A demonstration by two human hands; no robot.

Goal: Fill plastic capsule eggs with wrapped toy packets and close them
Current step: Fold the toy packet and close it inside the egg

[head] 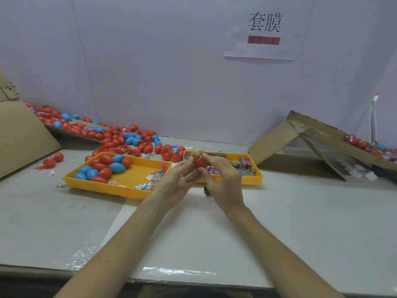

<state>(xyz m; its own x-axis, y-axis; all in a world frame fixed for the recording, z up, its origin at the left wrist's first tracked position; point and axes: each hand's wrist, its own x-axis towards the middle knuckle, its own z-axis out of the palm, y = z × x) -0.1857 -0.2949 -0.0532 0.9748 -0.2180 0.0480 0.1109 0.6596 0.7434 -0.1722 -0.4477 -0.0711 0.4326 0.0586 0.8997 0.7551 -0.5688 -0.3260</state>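
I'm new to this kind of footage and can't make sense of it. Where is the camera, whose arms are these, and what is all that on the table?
There is no machine here. A person works with bare hands, and the single picture comes from a camera worn on their head, looking forward and down. The left hand and right hand together hold a red egg, with a wrapped packet sticking out of its top. On the table, the left tray holds red and blue eggs, and the right tray holds more packets. A heap of eggs lies at the back left, and a cardboard ramp stands on the right.
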